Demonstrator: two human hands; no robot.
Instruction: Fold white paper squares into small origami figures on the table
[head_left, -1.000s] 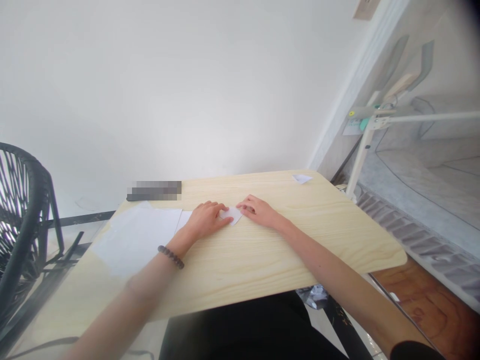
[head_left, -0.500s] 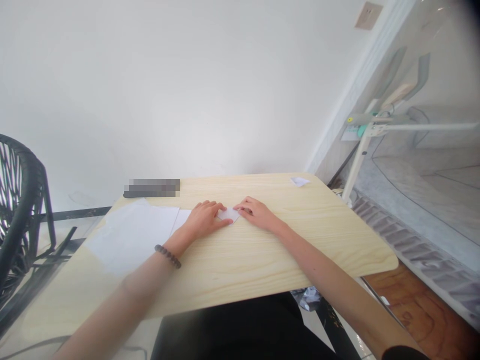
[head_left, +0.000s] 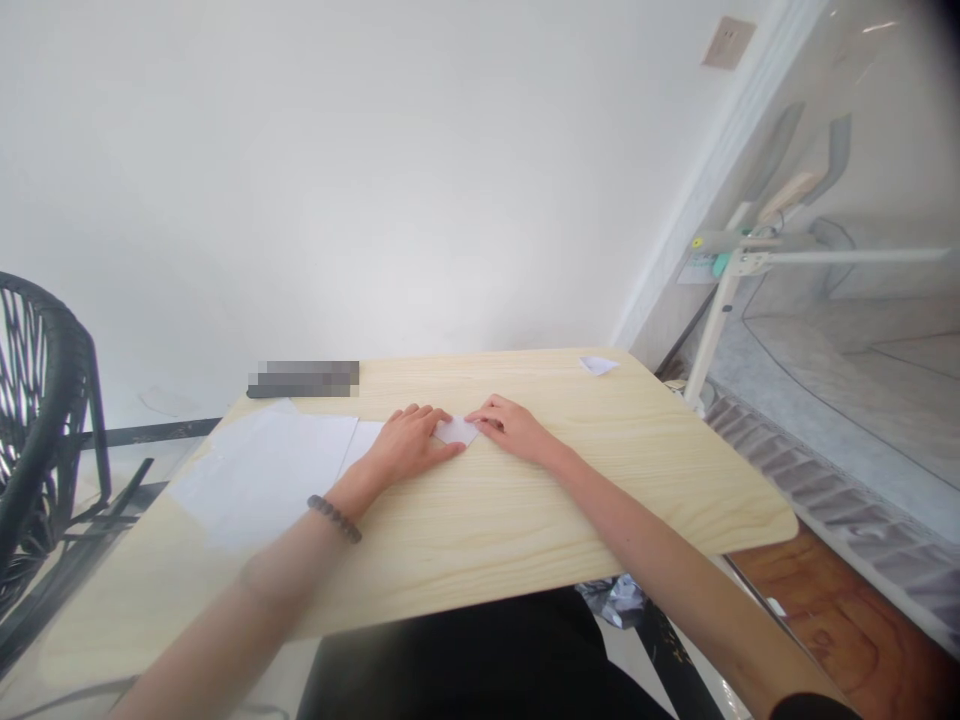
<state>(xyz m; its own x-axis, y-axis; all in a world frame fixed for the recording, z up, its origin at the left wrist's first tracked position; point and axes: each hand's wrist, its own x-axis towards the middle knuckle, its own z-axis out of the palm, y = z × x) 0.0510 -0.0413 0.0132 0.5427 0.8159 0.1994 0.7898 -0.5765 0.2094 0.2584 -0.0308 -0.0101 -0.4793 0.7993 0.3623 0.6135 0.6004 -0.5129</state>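
A small folded piece of white paper (head_left: 457,431) lies on the pale wooden table (head_left: 525,510), near its middle. My left hand (head_left: 409,443) lies on the paper's left side with its fingers stretched flat over it. My right hand (head_left: 510,425) presses its fingertips on the paper's right edge, fingers held together. A bead bracelet (head_left: 333,519) circles my left wrist.
Loose white sheets (head_left: 262,470) lie on the table's left part. A dark flat object (head_left: 302,380) sits at the far left edge, and a small folded paper (head_left: 598,364) at the far right corner. A black wicker chair (head_left: 37,400) stands left; a white rack (head_left: 720,300) stands right.
Both hands stay on the folded paper with only slight finger shifts. The view has drifted a little, so the table sits slightly lower and further left.
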